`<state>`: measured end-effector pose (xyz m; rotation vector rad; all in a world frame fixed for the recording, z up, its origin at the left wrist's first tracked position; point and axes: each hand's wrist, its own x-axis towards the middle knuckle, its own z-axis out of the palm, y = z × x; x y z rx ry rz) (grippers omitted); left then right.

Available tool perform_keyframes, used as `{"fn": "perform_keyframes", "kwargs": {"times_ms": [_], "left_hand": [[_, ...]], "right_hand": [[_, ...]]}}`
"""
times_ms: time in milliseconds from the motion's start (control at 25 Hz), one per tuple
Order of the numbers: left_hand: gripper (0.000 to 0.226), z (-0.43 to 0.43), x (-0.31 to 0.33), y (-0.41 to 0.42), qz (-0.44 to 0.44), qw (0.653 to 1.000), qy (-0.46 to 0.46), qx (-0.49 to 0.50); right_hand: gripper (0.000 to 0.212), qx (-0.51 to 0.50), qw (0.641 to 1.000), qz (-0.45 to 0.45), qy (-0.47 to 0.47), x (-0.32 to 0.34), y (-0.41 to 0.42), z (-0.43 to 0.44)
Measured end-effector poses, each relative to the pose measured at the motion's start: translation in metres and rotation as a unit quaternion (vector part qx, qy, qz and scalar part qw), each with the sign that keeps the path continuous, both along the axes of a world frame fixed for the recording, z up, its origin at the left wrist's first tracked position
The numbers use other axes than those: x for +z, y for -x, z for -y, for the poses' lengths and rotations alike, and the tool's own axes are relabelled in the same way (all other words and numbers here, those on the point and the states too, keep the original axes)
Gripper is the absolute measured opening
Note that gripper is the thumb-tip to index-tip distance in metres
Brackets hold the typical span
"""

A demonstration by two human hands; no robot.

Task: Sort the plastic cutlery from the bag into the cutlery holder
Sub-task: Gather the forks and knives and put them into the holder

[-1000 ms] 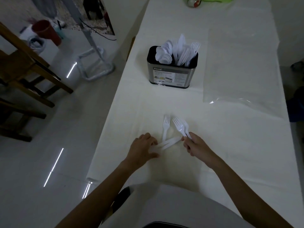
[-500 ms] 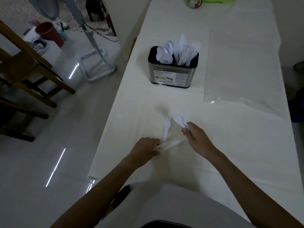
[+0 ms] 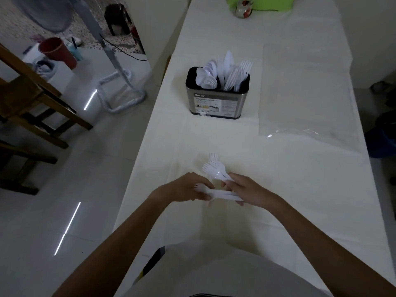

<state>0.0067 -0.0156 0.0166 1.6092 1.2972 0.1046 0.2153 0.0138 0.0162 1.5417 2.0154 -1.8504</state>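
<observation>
My right hand point(image 3: 249, 190) grips a bundle of white plastic forks point(image 3: 214, 169), tines fanned up and to the left. My left hand point(image 3: 188, 187) pinches another white fork point(image 3: 218, 194) that lies sideways between both hands, its far end touching my right fingers. Further back on the white table stands the steel cutlery holder point(image 3: 216, 103), holding white spoons at its left, knives in the middle and forks at its right. The clear plastic bag point(image 3: 304, 91) lies flat to the holder's right.
The table point(image 3: 300, 189) is long, with its left edge dropping to a tiled floor. A green container point(image 3: 260, 3) and a small jar point(image 3: 243, 8) sit at the far end. Wooden chairs point(image 3: 25, 103) and a stand base point(image 3: 120, 97) are on the floor to the left.
My left hand has lifted the loose fork off the table and brought it across to my right hand. The last fork lying on the table has joined the bundle in my right hand.
</observation>
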Motion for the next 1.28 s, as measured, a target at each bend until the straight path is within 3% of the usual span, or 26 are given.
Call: {"fn": "perform_keyframes", "kwargs": {"times_ms": [160, 320, 440, 560, 760, 920, 1080, 1200, 1280], "left_hand": [[0.017, -0.010, 0.002, 0.003, 0.074, 0.988, 0.037, 0.134], [0.011, -0.006, -0.002, -0.002, 0.129, 0.947, 0.042, 0.292], [0.019, -0.005, -0.005, -0.005, 0.150, 0.926, 0.021, 0.345], [0.022, -0.008, -0.003, -0.010, 0.178, 0.907, 0.004, 0.382], [0.028, -0.013, 0.001, -0.022, 0.171, 0.916, -0.082, 0.353], [0.038, -0.020, -0.001, -0.025, 0.079, 0.937, -0.188, 0.282], [0.046, -0.024, -0.001, -0.025, 0.136, 0.940, -0.154, 0.271], [0.035, -0.029, -0.005, -0.028, 0.105, 0.956, -0.178, 0.210], [0.030, -0.033, -0.008, -0.030, 0.073, 0.953, -0.188, 0.224]], "right_hand": [[0.020, -0.064, 0.996, 0.005, -0.063, -0.004, -0.002, 0.014], [0.025, -0.096, 0.985, 0.043, -0.133, -0.002, 0.004, 0.028], [0.025, -0.112, 0.994, -0.007, -0.009, 0.006, 0.004, 0.031], [0.026, -0.141, 0.976, -0.099, 0.131, 0.017, 0.001, 0.032], [0.033, -0.225, 0.928, -0.183, 0.234, 0.016, 0.015, 0.035], [0.028, -0.208, 0.946, -0.198, 0.153, 0.013, 0.019, 0.043], [0.020, -0.206, 0.938, -0.227, 0.160, 0.014, 0.017, 0.041], [0.020, -0.215, 0.933, -0.221, 0.186, 0.012, 0.011, 0.038], [0.019, -0.240, 0.933, -0.199, 0.179, 0.009, 0.004, 0.036]]}}
